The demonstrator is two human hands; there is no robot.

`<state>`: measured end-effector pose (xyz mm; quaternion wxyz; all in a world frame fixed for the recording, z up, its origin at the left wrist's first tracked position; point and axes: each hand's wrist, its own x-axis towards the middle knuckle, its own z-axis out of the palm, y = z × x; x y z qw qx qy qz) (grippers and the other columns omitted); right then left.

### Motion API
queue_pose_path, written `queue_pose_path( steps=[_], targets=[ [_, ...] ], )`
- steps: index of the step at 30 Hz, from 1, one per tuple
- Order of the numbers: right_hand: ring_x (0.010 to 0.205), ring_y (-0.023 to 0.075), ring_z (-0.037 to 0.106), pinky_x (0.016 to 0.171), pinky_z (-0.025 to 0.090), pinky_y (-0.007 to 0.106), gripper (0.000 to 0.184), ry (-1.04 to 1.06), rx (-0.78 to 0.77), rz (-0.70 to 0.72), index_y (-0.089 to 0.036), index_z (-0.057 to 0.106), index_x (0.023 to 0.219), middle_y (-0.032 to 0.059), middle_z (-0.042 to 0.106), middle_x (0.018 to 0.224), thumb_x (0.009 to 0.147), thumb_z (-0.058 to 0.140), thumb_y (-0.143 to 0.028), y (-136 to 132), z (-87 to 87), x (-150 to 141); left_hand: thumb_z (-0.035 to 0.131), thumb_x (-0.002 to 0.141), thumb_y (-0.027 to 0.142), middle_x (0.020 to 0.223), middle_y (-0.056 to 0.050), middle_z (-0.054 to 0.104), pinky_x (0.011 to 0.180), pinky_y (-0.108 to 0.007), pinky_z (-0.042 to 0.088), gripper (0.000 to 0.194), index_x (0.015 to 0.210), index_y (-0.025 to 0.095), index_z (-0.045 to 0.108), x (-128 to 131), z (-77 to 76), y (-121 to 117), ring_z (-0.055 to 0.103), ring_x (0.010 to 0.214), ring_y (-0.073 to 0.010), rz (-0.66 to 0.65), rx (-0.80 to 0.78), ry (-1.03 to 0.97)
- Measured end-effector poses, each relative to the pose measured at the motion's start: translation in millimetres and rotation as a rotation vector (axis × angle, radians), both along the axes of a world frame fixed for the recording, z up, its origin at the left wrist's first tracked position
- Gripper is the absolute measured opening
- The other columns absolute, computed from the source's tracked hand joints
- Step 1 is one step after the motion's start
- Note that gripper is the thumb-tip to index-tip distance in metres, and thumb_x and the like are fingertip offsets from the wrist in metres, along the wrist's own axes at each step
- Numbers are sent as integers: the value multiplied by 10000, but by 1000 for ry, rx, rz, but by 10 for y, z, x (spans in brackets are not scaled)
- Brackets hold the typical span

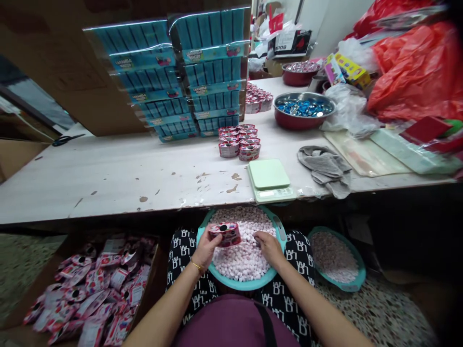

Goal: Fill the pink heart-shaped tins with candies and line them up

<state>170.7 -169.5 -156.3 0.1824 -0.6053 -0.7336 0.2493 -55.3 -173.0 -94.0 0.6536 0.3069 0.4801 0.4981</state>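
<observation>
My left hand point(207, 246) grips a small pink-and-red printed packet point(229, 234) with a round dark opening on its top. The packet is held above the left side of a turquoise basin point(240, 284) that rests on my lap. Small whitish pellets point(235, 265), perhaps candies, fill this basin. Over its right side, my right hand point(268, 246) is low at the pellets with its fingers closed together. What those fingers hold, if anything, is too small to make out.
A pale green scale point(269, 174) stands at the table's front edge, with similar packets point(238, 143) in rows behind it. A grey cloth point(323, 166) lies to the right. On the left, a cardboard box point(150, 270) holds many packets; a second pellet basin point(356, 284) is at right.
</observation>
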Motion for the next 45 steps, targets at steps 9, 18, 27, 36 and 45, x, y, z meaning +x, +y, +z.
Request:
queue_pose_path(
  steps=[9,18,27,36,45],
  targets=[
    [736,145,555,667,408,249,240,130,26,108,-210,581,795,12,610,771,824,362,-307,103,560,202,686,583,243,932,-40,621,847,-315,407,390,951,188,568,-358,52,-87,561,878,-193,-9,169,443],
    [781,140,538,611,331,227,265,-513,65,318,-219,594,819,19,610,784,726,387,-81,155,1451,-46,613,652,210,977,-51,580,865,-343,371,320,970,203,572,-56,-13,-87,510,945,-202,-136,472,736],
    [700,175,522,590,296,291,202,-652,163,479,-178,578,749,51,597,734,760,391,-101,164,1823,-324,598,654,192,994,-52,570,870,-345,379,331,983,195,559,-28,-43,-70,517,950,-197,-140,468,699],
    [709,151,490,627,291,269,224,-619,85,305,-200,577,775,29,573,730,738,399,-69,59,1227,452,660,629,266,976,-47,584,845,-326,420,417,1004,191,492,-97,-211,-43,555,903,-178,-87,211,313],
    [796,150,517,717,354,254,305,-150,24,33,-187,594,861,45,607,800,768,325,-77,-90,17,-206,653,648,310,1044,-66,588,863,-349,423,469,1055,197,449,304,-384,-54,553,957,-186,10,8,-6]
  ],
)
